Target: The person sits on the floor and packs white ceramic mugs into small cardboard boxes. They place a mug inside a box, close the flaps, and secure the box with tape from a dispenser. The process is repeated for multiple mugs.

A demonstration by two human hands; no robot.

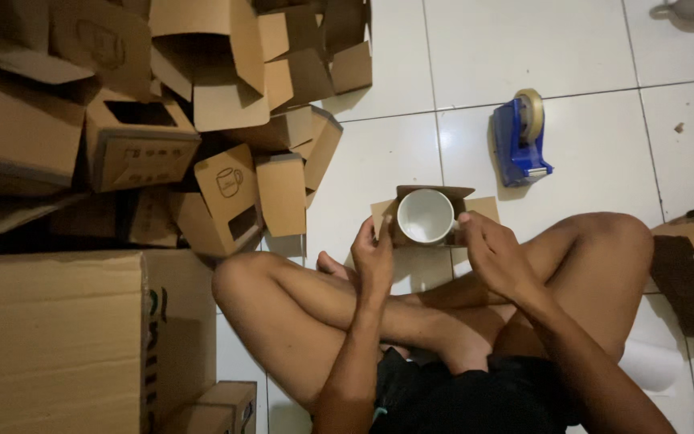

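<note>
White mug sitting in an open small cardboard box, held between two hands above the tiled floor.

A pile of folded cardboard boxes [202, 137] fills the floor's [588, 48] left side, with a large carton [58, 337] below it. The left hand [373, 259] grips the small box's [435, 195] left flap, fingers curled; the white mug [425, 215] rests mouth-up inside; the right hand [496, 251] clasps its right side. A blue tape dispenser [520, 137] lies beyond, toward the right.
</note>
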